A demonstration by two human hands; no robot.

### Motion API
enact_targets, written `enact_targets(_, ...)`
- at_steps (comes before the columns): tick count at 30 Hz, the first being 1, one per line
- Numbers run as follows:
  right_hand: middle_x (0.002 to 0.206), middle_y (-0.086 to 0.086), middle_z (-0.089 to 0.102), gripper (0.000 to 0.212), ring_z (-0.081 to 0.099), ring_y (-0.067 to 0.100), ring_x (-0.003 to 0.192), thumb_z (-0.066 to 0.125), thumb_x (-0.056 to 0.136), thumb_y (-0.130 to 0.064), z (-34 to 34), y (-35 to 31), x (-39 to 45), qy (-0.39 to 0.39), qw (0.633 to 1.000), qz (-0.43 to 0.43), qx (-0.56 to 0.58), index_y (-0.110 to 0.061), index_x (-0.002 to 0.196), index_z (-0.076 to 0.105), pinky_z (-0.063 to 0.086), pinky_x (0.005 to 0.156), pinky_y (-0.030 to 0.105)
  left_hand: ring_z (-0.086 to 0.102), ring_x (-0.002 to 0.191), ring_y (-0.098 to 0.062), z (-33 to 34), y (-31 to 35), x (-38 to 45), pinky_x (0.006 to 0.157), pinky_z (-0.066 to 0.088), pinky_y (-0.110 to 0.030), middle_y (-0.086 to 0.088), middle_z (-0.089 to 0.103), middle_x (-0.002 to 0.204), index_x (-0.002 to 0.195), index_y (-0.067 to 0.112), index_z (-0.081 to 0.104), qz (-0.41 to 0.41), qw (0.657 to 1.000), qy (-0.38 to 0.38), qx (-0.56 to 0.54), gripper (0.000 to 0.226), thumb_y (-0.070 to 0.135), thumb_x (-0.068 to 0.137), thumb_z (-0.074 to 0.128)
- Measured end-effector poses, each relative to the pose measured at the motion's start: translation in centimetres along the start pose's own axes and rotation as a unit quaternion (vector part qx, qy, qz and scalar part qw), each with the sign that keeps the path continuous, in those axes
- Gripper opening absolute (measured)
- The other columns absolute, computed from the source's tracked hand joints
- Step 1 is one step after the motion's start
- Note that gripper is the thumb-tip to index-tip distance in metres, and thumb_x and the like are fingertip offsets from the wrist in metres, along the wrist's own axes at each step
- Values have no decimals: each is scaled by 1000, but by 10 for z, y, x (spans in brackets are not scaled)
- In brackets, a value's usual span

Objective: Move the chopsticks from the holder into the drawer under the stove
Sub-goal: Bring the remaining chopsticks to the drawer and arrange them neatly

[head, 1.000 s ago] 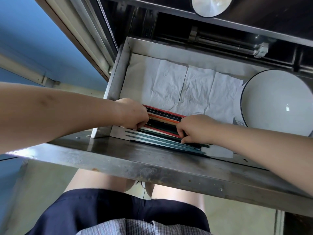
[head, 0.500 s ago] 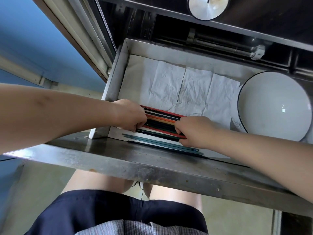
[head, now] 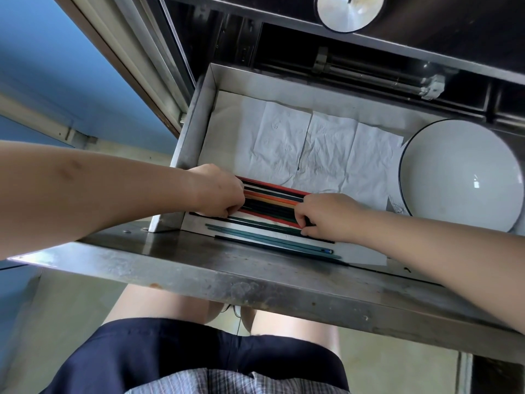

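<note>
The steel drawer (head: 189, 129) under the stove stands pulled out, lined with white paper (head: 306, 143). A bundle of red, orange, black and green chopsticks (head: 271, 204) lies flat along its front part. My left hand (head: 218, 190) grips the bundle's left end with curled fingers. My right hand (head: 326, 216) grips the right end, fingertips pressed on the sticks. A few teal chopsticks (head: 272, 241) lie loose just in front of the bundle, near the drawer's front wall. The holder is not in view.
A white bowl with a dark rim (head: 460, 177) sits in the drawer's right part. The drawer's wide steel front lip (head: 255, 277) runs across below my hands. A round stove knob (head: 348, 9) is above. My legs and dark shorts are under the drawer.
Both hands stay on the ends of the bundle. My right hand has slid slightly back onto the bundle, leaving the teal sticks in front uncovered.
</note>
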State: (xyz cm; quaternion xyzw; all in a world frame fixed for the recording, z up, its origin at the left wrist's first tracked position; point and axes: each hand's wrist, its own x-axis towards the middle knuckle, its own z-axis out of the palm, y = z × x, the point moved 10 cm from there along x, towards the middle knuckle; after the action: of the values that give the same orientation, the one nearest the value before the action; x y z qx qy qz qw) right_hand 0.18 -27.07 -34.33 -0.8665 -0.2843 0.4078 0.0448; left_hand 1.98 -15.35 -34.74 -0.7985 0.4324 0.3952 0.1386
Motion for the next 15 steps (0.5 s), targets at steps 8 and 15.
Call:
enact_targets(8, 82, -10, 47, 16, 50, 15, 78, 58, 84, -32, -6, 6, 2, 43, 999, 6, 20, -22, 97, 55, 33, 55, 26, 58, 98, -17, -7, -13, -1, 73, 50, -31, 8, 58, 106, 96, 29, 58, -38, 997, 15, -71, 12, 34, 85, 56)
enact_targets(15, 95, -7, 54, 17, 56, 15, 92, 58, 87, -36, -12, 12, 4, 61, 998, 28, 3, -23, 98, 61, 38, 66, 27, 60, 93, -16, -13, -12, -1, 73, 50, -31, 8, 63, 104, 98, 29, 64, -45, 996, 35, -70, 17, 27, 88, 51)
